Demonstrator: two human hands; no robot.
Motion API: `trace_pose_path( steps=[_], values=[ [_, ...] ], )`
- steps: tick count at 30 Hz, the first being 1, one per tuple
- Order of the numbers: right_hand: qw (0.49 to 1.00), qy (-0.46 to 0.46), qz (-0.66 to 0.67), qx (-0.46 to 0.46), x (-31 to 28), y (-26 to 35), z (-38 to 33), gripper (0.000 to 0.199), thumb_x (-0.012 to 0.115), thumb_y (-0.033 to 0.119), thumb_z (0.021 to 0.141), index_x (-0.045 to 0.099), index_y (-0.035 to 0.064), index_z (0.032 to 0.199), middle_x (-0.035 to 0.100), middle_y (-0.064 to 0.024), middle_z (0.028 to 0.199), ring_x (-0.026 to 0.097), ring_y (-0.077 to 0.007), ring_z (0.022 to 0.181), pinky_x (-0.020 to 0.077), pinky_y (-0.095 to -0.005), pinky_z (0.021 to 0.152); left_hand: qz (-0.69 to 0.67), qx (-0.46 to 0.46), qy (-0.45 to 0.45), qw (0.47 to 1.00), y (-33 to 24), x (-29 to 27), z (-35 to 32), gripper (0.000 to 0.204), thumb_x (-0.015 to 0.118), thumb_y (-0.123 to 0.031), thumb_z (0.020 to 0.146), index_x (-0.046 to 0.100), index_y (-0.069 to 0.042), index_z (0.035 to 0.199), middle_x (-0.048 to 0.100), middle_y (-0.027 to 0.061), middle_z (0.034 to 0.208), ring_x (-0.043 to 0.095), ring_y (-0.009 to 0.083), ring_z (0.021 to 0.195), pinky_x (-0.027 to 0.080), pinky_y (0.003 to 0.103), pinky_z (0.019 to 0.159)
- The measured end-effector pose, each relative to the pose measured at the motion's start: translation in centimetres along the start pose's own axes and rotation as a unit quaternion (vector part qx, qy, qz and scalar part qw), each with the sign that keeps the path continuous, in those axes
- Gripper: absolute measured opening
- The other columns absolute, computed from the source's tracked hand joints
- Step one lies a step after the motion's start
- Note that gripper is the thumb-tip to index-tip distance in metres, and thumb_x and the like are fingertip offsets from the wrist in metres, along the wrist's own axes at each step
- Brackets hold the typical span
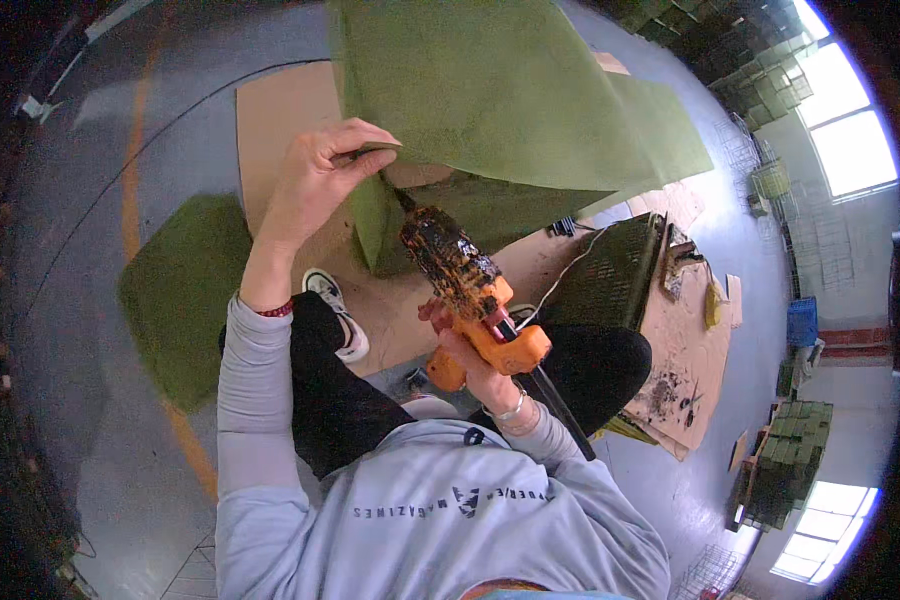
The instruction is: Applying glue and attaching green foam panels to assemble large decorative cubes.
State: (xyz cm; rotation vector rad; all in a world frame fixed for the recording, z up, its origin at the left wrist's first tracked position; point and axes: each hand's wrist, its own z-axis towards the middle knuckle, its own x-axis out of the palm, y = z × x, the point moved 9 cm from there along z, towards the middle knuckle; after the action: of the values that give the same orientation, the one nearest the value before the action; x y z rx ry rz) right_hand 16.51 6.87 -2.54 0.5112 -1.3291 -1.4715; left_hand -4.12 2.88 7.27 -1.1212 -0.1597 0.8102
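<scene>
My left hand is closed in a pinch on the edge of a large olive-green sheet, which rises ahead of me with its folds hanging below. In my right hand is an orange hot glue gun, gripped by its handle. Its front barrel is caked with black and brown residue. The narrow nozzle points up and left, close to the sheet just below my left hand. From the gun's rear a long black stick sticks out toward my right forearm.
Brown cardboard lies on the grey floor beneath the sheet. Another green piece lies at left. To my right are a dark perforated crate, a white cord and a cardboard-topped surface with black scraps. Wire racks and windows line the far right.
</scene>
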Motion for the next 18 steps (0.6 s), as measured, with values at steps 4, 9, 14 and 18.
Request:
trace_pose_path(
  steps=[4,9,14,18],
  values=[
    [0.999,-0.030,0.022,0.027,0.3,-0.2,-0.2,0.023,0.058,-0.001,0.078,0.053,0.0020,0.100,0.057,-0.0070,0.097,0.054,-0.0155,0.091,0.0438,-0.0281,0.079,0.003,-0.015,0.000,1.000,0.2,-0.2,0.0,0.013,0.061,-0.005,0.079,0.064,0.000,0.090,0.062,0.0031,0.088,0.056,0.0093,0.081,0.045,0.022,0.071],
    [0.993,-0.080,-0.067,0.057,-1.2,-1.0,-1.3,0.021,0.059,-0.002,0.077,0.054,0.0018,0.097,0.059,-0.0085,0.094,0.055,-0.0179,0.088,0.0443,-0.0293,0.080,0.002,-0.005,-0.003,1.000,0.4,-0.3,0.1,0.013,0.061,-0.005,0.079,0.064,0.001,0.090,0.062,0.0034,0.088,0.056,0.0097,0.081,0.045,0.022,0.071],
    [0.997,-0.048,0.054,-0.003,-1.6,-1.8,-1.1,0.019,0.059,-0.003,0.077,0.054,0.0014,0.094,0.058,-0.0087,0.094,0.056,-0.0191,0.088,0.0450,-0.0319,0.080,0.019,0.001,-0.013,1.000,0.3,-0.6,0.1,0.013,0.062,-0.005,0.079,0.064,0.001,0.089,0.063,0.0037,0.086,0.057,0.0104,0.079,0.045,0.022,0.070],
    [0.996,-0.073,0.051,0.005,-1.6,-0.5,-1.0,0.015,0.059,-0.002,0.078,0.053,0.0014,0.092,0.056,-0.0086,0.091,0.054,-0.0204,0.088,0.0453,-0.0350,0.079,0.020,0.006,-0.024,0.999,0.3,-0.6,0.1,0.013,0.063,-0.006,0.078,0.064,0.001,0.089,0.064,0.0035,0.085,0.057,0.0102,0.078,0.044,0.022,0.069]
  ],
)
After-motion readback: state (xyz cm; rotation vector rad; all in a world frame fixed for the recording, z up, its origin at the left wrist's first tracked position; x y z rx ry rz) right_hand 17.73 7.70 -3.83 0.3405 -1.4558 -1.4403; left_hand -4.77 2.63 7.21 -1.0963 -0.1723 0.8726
